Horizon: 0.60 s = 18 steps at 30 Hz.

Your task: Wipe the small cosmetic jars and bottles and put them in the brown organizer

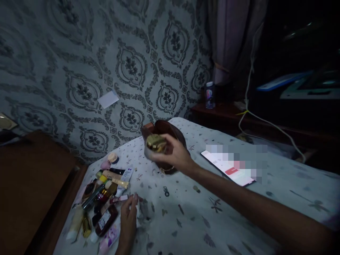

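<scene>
My right hand (176, 154) is closed round a jar with a shiny gold lid (156, 142), its thumb and fingers on either side. The jar is lifted in front of a brown handbag (170, 129), whose opening is partly hidden by the hand. My left hand (129, 214) rests on the patterned sheet beside a pile of cosmetics, with its fingers loosely apart. Close to it lie a dark brown bottle with a white label (106, 220), a purple and white tube (110, 238) and a small pink and white item (119, 199). A whitish thing by its fingers is too blurred to name.
A phone (225, 166) with a lit screen lies right of the bag. A small round jar (113, 157) sits at the pile's back. Behind the bed are a bottle (209, 95) on a dark red ledge, a white cable (273, 134) and a patterned wall (132, 67).
</scene>
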### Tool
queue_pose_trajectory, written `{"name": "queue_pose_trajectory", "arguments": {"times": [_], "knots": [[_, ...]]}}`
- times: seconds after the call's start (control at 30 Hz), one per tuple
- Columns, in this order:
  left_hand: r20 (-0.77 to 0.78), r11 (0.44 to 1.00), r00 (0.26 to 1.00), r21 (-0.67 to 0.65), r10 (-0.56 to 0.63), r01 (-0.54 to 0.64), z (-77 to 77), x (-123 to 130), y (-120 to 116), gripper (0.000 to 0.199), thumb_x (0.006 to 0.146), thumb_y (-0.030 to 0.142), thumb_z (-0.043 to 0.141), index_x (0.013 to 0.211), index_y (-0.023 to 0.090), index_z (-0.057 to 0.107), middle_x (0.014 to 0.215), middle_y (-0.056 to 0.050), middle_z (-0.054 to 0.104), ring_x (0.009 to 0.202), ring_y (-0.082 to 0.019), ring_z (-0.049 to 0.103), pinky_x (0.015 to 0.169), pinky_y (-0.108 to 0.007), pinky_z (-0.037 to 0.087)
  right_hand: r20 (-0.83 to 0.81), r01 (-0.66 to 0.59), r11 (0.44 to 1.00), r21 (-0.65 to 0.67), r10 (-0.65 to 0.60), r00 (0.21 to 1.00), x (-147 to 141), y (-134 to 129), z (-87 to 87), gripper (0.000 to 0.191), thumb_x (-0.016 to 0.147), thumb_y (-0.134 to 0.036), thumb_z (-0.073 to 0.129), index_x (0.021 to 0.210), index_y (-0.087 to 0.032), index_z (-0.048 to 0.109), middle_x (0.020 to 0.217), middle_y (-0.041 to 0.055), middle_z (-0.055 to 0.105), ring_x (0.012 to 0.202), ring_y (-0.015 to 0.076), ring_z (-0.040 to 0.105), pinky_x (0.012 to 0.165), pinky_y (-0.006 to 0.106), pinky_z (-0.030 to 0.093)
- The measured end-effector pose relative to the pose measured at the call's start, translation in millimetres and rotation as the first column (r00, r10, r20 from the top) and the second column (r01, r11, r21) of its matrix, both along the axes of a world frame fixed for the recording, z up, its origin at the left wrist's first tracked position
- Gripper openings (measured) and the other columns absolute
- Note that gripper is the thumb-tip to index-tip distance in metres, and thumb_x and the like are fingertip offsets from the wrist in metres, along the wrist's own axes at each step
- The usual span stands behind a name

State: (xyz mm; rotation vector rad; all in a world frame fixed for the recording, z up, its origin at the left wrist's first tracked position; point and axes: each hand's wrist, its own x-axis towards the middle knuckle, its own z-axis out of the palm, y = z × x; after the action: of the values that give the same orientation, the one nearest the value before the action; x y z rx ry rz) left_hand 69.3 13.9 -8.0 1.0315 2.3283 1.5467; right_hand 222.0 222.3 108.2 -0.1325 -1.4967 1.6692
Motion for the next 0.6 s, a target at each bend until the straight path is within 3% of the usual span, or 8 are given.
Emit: {"name": "queue_pose_trajectory", "arguments": {"times": [0.07, 0.17, 0.23, 0.3, 0.4, 0.5, 0.6], "knots": [[-0.015, 0.999, 0.999, -0.019, -0.032, 0.032, -0.3, 0, 1, 0.054, 0.081, 0.066, 0.051, 0.067, 0.017, 0.067, 0.068, -0.004, 0.065, 0.073, -0.022, 0.061, 0.069, -0.028, 0.048, -0.027, 0.19, 0.982, -0.016, -0.19, 0.981, -9, 28, 14.8, 0.048, 0.062, -0.032, 0.082, 0.102, -0.018, 0.058, 0.107, 0.0053, 0.067, 0.1, 0.019, 0.063, 0.093, 0.035, 0.048], [-0.018, 0.998, 0.998, -0.041, -0.052, 0.052, 1.7, 1, 1, 0.054, 0.082, 0.067, 0.05, 0.068, 0.017, 0.067, 0.069, -0.004, 0.066, 0.073, -0.023, 0.061, 0.069, -0.028, 0.049, 0.016, 0.322, 0.946, -0.045, -0.321, 0.947, -32, 66, 19.1, 0.046, 0.065, -0.037, 0.077, 0.103, -0.018, 0.058, 0.104, 0.0041, 0.068, 0.096, 0.018, 0.064, 0.09, 0.034, 0.049], [-0.008, 0.996, 0.998, -0.055, -0.069, 0.068, 2.5, 1, 1, 0.055, 0.081, 0.067, 0.051, 0.067, 0.017, 0.067, 0.069, -0.004, 0.066, 0.073, -0.023, 0.061, 0.068, -0.028, 0.049, 0.179, 0.411, 0.911, -0.019, -0.402, 0.898, -49, 85, 12.0, 0.046, 0.067, -0.038, 0.075, 0.105, -0.017, 0.058, 0.102, 0.0042, 0.069, 0.094, 0.0179, 0.063, 0.086, 0.032, 0.05], [0.0, 0.993, 0.996, -0.072, -0.091, 0.091, 1.9, 2, 1, 0.055, 0.081, 0.067, 0.05, 0.066, 0.017, 0.066, 0.069, -0.004, 0.065, 0.073, -0.022, 0.061, 0.066, -0.027, 0.048, 0.388, 0.469, 0.88, 0.078, -0.46, 0.799, -63, 98, 1.9, 0.048, 0.071, -0.038, 0.072, 0.112, -0.018, 0.057, 0.103, 0.0036, 0.069, 0.094, 0.0167, 0.063, 0.084, 0.029, 0.049], [-0.021, 0.997, 0.999, -0.06, -0.049, 0.048, 0.1, 2, 1, 0.056, 0.079, 0.069, 0.051, 0.068, 0.017, 0.067, 0.072, -0.006, 0.066, 0.077, -0.023, 0.061, 0.069, -0.028, 0.049, 0.566, 0.473, 0.862, 0.183, -0.486, 0.666, -76, 107, -10.9, 0.047, 0.073, -0.036, 0.072, 0.114, -0.018, 0.058, 0.106, 0.0044, 0.069, 0.098, 0.0173, 0.063, 0.082, 0.026, 0.049], [-0.016, 0.994, 0.998, -0.096, -0.061, 0.06, 0.1, 1, 1, 0.059, 0.076, 0.072, 0.052, 0.067, 0.017, 0.066, 0.073, -0.007, 0.067, 0.079, -0.024, 0.062, 0.069, -0.029, 0.05, 0.643, 0.437, 0.873, 0.216, -0.464, 0.609, -84, 112, -17.6, 0.044, 0.067, -0.029, 0.079, 0.106, -0.014, 0.064, 0.103, 0.0074, 0.069, 0.1, 0.0233, 0.064, 0.081, 0.029, 0.049], [0.033, 0.98, 0.991, -0.146, -0.133, 0.136, 0.4, -3, 0, 0.059, 0.078, 0.072, 0.05, 0.066, 0.017, 0.066, 0.071, -0.006, 0.067, 0.075, -0.023, 0.062, 0.067, -0.028, 0.051, 0.69, 0.376, 0.89, 0.257, -0.442, 0.574, -91, 115, -20.4, 0.033, 0.079, -0.031, 0.074, 0.104, -0.013, 0.064, 0.103, 0.0073, 0.067, 0.096, 0.0232, 0.065, 0.081, 0.035, 0.052]]}}
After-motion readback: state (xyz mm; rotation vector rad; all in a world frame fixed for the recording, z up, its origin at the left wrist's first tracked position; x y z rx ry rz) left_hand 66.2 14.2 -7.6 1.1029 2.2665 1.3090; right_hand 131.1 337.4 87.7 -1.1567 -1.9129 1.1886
